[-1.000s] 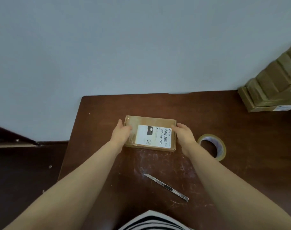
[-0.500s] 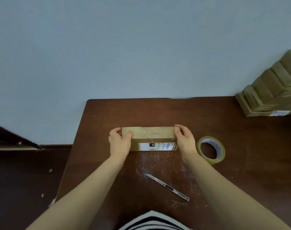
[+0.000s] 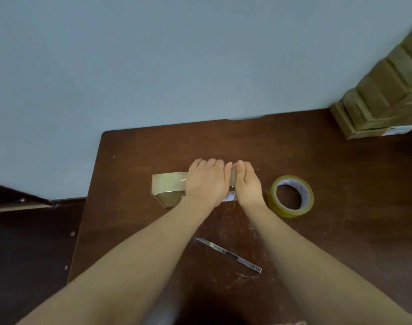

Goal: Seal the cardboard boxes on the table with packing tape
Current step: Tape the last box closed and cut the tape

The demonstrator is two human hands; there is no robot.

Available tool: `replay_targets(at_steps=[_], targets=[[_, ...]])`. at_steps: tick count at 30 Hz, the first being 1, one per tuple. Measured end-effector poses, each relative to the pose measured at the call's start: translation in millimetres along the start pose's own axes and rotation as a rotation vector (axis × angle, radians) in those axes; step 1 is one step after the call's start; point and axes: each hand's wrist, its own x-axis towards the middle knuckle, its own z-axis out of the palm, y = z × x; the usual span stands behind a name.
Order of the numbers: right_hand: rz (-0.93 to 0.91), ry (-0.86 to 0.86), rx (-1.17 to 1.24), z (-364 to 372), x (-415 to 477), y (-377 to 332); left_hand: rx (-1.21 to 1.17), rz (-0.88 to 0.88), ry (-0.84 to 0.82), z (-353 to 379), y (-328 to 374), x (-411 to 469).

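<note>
While the small brown cardboard box point(image 3: 168, 184) stands on edge at mid-table, the left hand point(image 3: 206, 184) pressing straight fingers across its top and the right hand point(image 3: 247, 186) curled round its right end, uneven pressure could tip it or wrinkle the clear tape point(image 3: 174, 181).

Blue wall point(image 3: 176, 55), brown table point(image 3: 341, 231), perhaps dark floor point(image 3: 24, 254)

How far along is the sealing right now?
Done: glossy tape covers the upturned face of the small box. In hand: left hand presses it, right hand grips its end. Left: possibly the stacked boxes; tape roll and knife lie idle.
</note>
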Motion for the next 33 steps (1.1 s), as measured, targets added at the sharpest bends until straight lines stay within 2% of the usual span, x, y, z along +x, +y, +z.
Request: replay_targets(at_steps=[2,6,11,14,15,16,18,20,23,25,27,29,31,33], targets=[[-0.021,-0.017,-0.037,-0.7,-3.7,2.8,-0.003,0.028,-0.033,0.1,-15.9,-7.6],[-0.052,-0.043,-0.100,2.3,-7.8,6.0,0.103,-0.182,0.003,-2.7,-57.4,-33.9],[-0.046,-0.052,-0.124,-1.8,-7.1,2.4,-0.055,-0.128,0.017,-2.3,-72.4,-33.1],[0.003,-0.091,-0.163,-4.4,-7.8,-5.7,-0.110,-0.324,0.005,-4.3,-92.4,-43.9],[0.020,-0.107,-0.265,-5.5,-6.5,-8.5,-0.122,-0.346,-0.014,-2.1,-93.1,-43.3],[-0.011,-0.088,-0.465,-5.7,-4.1,-12.0,-0.131,-0.343,-0.025,-0.1,-90.9,-43.5],[-0.171,0.033,-0.799,-0.2,-2.7,-21.2,-0.158,-0.338,-0.023,0.5,-85.8,-44.9],[-0.287,0.049,-0.868,11.1,-6.7,-34.3,-0.184,-0.346,0.002,-0.5,-86.1,-45.7],[-0.315,-0.074,-0.986,21.6,-6.7,-37.0,-0.190,-0.338,0.026,4.3,-88.8,-44.4],[-0.284,-0.126,-0.892,18.5,0.8,-32.6,-0.193,-0.294,0.039,5.2,-91.2,-44.3],[-0.218,-0.097,-0.582,8.9,3.6,-24.3,-0.229,-0.231,0.078,6.2,-94.2,-46.0],[-0.081,0.017,-0.257,-1.7,0.4,-13.6,-0.387,-0.212,0.109,7.5,-99.3,-44.2],[0.230,0.025,0.000,-5.8,-7.5,-7.9,-0.755,-0.327,0.076,5.6,-107.6,-40.8],[0.540,-0.021,0.204,0.7,-10.7,-9.5,-1.259,-0.555,0.076,3.3,-115.9,-44.2]])
